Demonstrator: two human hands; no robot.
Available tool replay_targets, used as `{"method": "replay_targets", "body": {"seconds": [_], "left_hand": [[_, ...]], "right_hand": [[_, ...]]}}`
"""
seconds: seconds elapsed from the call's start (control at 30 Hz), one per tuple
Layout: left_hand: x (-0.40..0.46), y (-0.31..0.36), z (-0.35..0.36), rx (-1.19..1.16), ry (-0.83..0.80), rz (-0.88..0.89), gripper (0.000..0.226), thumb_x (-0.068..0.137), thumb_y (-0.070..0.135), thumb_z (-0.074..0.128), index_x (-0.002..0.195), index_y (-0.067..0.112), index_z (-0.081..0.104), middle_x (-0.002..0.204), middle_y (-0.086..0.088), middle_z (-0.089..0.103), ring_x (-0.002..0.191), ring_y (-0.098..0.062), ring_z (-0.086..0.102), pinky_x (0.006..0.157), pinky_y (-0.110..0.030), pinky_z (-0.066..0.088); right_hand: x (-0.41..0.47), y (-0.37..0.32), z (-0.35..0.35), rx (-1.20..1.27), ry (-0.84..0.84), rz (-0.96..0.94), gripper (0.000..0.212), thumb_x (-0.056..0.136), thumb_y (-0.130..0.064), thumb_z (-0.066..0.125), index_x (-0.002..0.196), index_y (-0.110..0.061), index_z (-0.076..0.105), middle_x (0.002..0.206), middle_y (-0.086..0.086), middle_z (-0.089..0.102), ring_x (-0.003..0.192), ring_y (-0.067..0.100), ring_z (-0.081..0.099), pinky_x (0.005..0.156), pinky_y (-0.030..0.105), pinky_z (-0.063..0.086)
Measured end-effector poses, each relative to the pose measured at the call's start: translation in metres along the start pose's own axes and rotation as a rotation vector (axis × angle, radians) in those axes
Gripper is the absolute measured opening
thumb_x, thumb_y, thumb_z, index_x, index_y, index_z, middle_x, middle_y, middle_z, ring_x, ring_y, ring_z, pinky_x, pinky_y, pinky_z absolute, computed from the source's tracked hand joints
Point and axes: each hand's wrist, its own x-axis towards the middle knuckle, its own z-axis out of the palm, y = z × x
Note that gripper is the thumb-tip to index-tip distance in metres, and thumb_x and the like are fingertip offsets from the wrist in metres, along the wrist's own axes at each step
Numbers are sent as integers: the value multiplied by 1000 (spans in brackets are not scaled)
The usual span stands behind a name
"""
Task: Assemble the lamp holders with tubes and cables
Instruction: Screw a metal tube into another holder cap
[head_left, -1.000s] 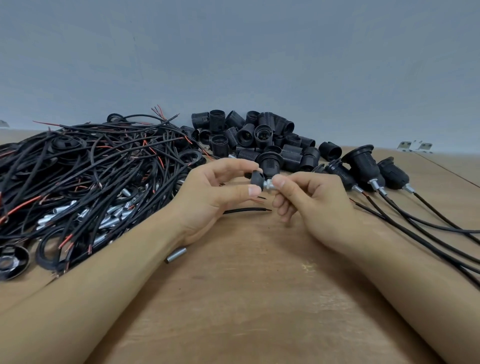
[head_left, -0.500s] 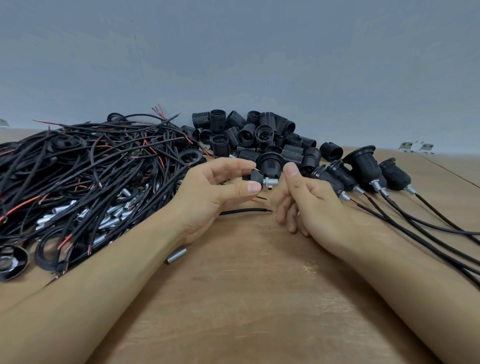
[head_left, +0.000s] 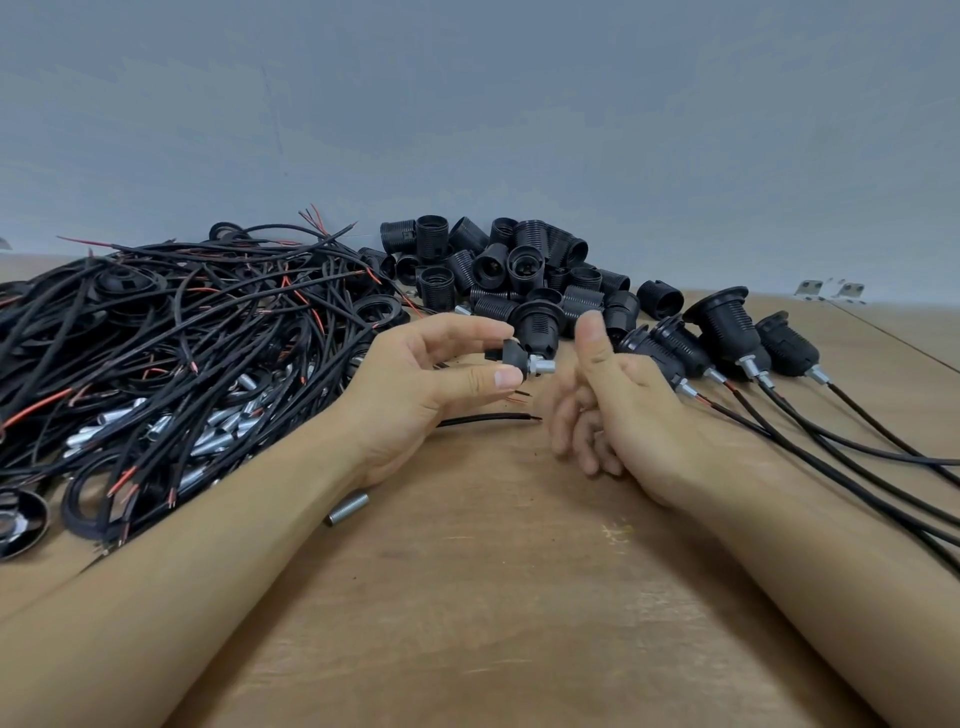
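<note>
I observe my left hand (head_left: 415, 384) raised just above the table (head_left: 493, 597), palm turned inward, thumb and forefinger pinching a small black holder cap (head_left: 506, 356) with a short metal tube (head_left: 540, 365) projecting from it toward 3 o'clock. My right hand (head_left: 618, 405) stands apart from the cap at its 3 o'clock, thumb upright, fingers loosely curled downward, gripping nothing. A loose black cable (head_left: 488, 419) lies on the table below both hands. At 12 o'clock from the cap sits a heap of black threaded lamp holders (head_left: 519, 270). At 9 o'clock lies a tangle of cables (head_left: 171, 338) with metal tubes (head_left: 218, 436) among them. At 3 o'clock, beyond the right hand, assembled holders (head_left: 722, 327) lie in a row, cables attached. One stray tube (head_left: 348, 508) rests beside my left forearm.
</note>
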Motion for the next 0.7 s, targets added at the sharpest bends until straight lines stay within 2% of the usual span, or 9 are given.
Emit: {"method": "replay_targets", "body": {"seconds": [0.07,0.1,0.2,0.23,0.33,0.47,0.5,0.6,0.7], "left_hand": [[0,0,0,8,-3,2,35,58,8,86,91,17,78,110,-13,68,101,-25,67,91,-43,56],[0,0,0,5,-11,2,36,58,8,87,91,17,78,110,-13,68,100,-26,68,91,-43,56],[0,0,-1,9,-8,5,39,55,9,89,92,17,77,108,-14,68,98,-27,69,90,-41,56],[0,0,-1,18,-3,8,37,57,9,87,92,17,77,109,-14,68,99,-28,68,91,-42,56],[0,0,-1,38,-12,16,37,59,10,83,95,14,76,110,-12,70,101,-28,69,90,-43,56],[-1,1,1,24,-19,18,36,57,13,85,92,17,77,107,-10,71,97,-25,71,87,-39,57],[-1,1,1,20,-5,17,38,56,14,86,92,15,76,108,-13,71,98,-26,71,87,-40,57],[-1,0,-1,52,9,16,41,59,14,83,99,9,73,114,-23,68,104,-36,69,88,-43,57],[-2,2,-1,79,-34,57,37,62,10,82,97,10,71,106,-10,72,96,-30,71,86,-41,58]], "right_hand": [[0,-1,0,9,-7,-55,44,99,-49,49,84,-9,61,63,10,66,39,21,49,35,20,32],[0,0,0,8,-11,-65,41,100,-45,51,82,-9,60,60,10,64,38,21,48,35,20,31],[1,3,0,45,4,-4,71,92,-68,38,69,-6,63,53,14,61,34,18,45,34,17,30],[1,2,-1,46,15,-6,68,92,-67,41,71,-7,64,56,13,63,35,18,45,34,17,30],[1,2,-1,29,-18,-65,34,99,-40,56,81,-11,61,58,8,62,37,18,45,35,19,31],[2,3,-3,53,19,-26,59,97,-61,44,59,-19,58,49,9,57,32,16,41,35,16,29],[2,2,-3,49,19,-36,55,95,-62,46,63,-19,61,53,8,59,34,16,42,35,17,30],[0,2,-2,29,-48,-120,28,95,-42,58,83,-16,59,62,7,63,38,18,46,34,19,31],[0,2,-1,43,-80,-102,35,94,-45,53,71,-19,54,52,7,54,36,18,42,34,18,29]]}}
